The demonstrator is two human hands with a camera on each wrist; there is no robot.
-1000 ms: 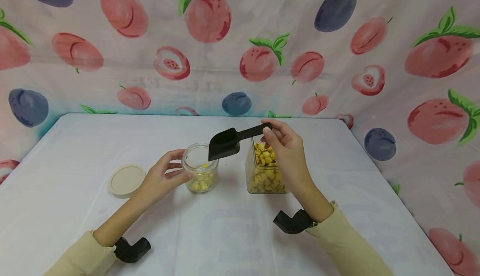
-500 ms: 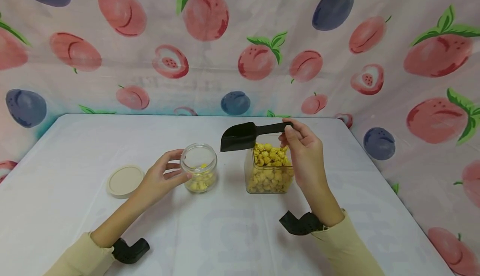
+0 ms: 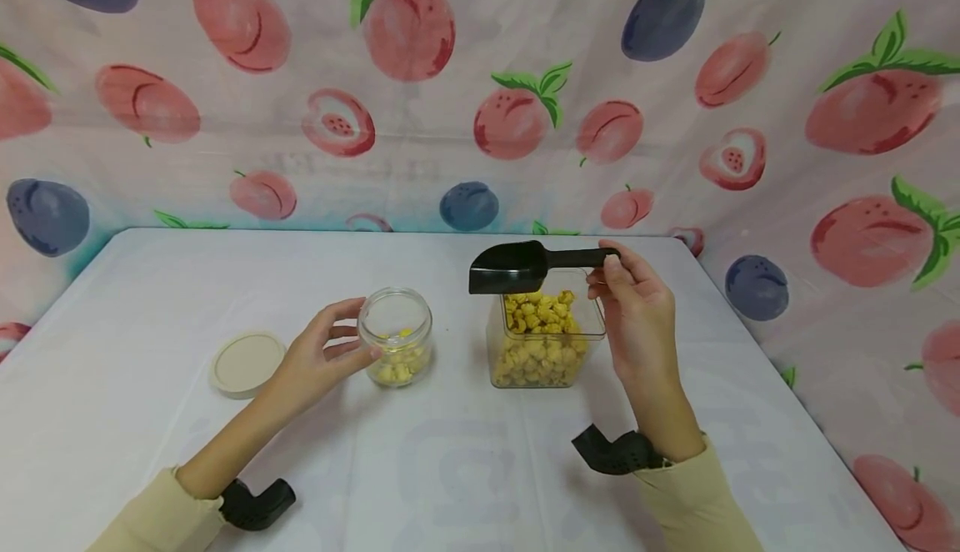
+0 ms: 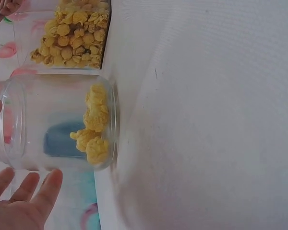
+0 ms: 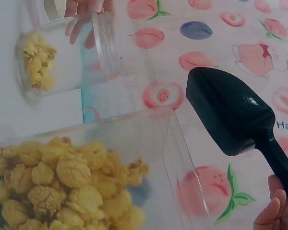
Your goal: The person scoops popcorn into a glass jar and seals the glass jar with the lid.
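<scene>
My right hand [image 3: 633,306] pinches the handle of a black scoop [image 3: 517,266], [image 5: 235,115], which hovers above a clear square container [image 3: 542,343], [image 5: 81,177] heaped with yellow popcorn. To its left stands a small round glass jar [image 3: 396,335], [image 4: 57,122], lidless, with a little popcorn at its bottom. My left hand [image 3: 322,352] cups the jar's left side with relaxed fingers; its fingertips [image 4: 38,191] lie beside the glass. The scoop looks empty from these views.
A round beige lid [image 3: 246,362] lies flat on the white table [image 3: 450,469], left of the jar. A fruit-print cloth [image 3: 480,77] rises behind the table and along its right side.
My right hand has carried the scoop rightward, from above the small jar to above the square container. The left hand and the jar have stayed put.
</scene>
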